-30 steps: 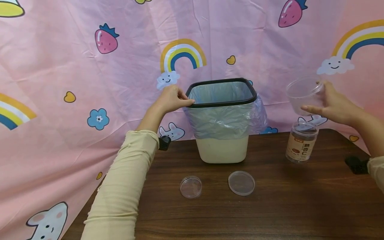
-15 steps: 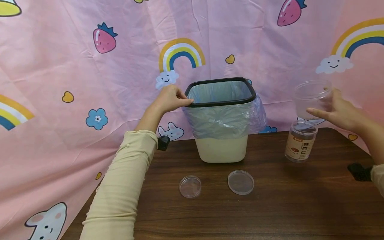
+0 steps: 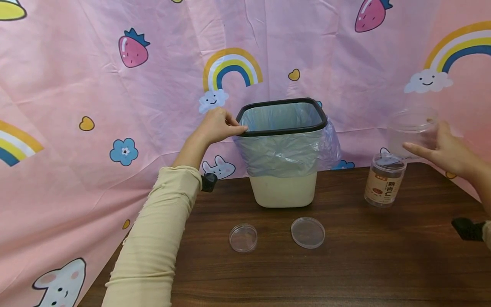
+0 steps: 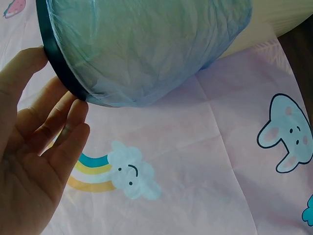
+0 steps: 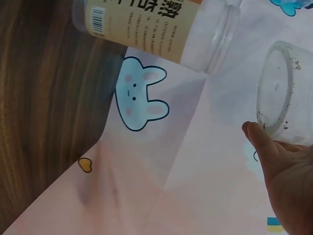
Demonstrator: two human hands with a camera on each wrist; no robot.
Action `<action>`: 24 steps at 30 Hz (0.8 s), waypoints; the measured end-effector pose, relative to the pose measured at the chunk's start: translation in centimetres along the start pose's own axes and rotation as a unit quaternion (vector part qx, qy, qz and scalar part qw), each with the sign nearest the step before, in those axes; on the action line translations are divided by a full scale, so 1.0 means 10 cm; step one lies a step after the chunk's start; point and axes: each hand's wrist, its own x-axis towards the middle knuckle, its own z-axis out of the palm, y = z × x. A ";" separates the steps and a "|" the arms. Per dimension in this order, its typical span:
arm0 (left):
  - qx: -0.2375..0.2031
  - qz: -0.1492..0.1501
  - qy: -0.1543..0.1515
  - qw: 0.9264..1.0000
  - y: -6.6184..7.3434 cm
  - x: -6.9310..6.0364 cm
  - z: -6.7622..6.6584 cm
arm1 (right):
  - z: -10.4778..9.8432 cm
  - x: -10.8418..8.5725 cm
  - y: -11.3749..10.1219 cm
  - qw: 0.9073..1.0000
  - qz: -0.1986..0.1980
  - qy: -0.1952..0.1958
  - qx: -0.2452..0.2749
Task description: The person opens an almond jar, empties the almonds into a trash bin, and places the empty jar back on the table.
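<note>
At the near left corner of the trash can (image 3: 284,192), my left hand (image 3: 219,125) pinches the black rim (image 3: 285,133) between thumb and fingers. A bluish plastic bag (image 3: 284,155) lines the can and folds down over its outside. On the right, my right hand (image 3: 452,149) holds a clear plastic tub (image 3: 410,130) in the air, thumb low on its side. Its base carries brown specks in the right wrist view. Below and left of that hand, an uncapped clear jar (image 3: 385,181) with a tan label stands upright on the table.
Two clear round lids lie flat on the dark wooden table (image 3: 268,277): a smaller lid (image 3: 243,238) on the left and a larger lid (image 3: 308,233) before the can. A pink patterned cloth (image 3: 168,85) hangs behind and down the left side.
My right hand has moved right and slightly down with the tub, away from the can and past the jar. My left hand stays on the rim.
</note>
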 end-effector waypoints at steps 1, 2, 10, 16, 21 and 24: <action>0.000 -0.001 0.000 1.000 0.00 0.00 0.00 | 0.00 0.00 0.02 1.000 -0.009 0.004 0.006; 0.001 -0.002 0.000 1.000 0.00 0.00 0.00 | 0.01 -0.01 0.03 1.000 -0.013 0.007 0.008; 0.002 -0.001 0.002 1.000 -0.01 0.00 0.00 | 0.04 -0.05 0.23 0.997 -0.057 0.054 0.009; 0.000 -0.002 0.001 1.000 0.00 -0.01 -0.01 | 0.06 -0.09 0.36 0.992 -0.100 0.077 0.014; -0.001 -0.002 0.003 1.000 0.01 -0.01 0.00 | 0.08 -0.17 0.47 0.994 -0.064 0.089 0.006; 0.001 -0.002 0.002 1.000 0.01 -0.01 0.00 | 0.10 -0.20 0.55 0.993 -0.066 0.101 0.014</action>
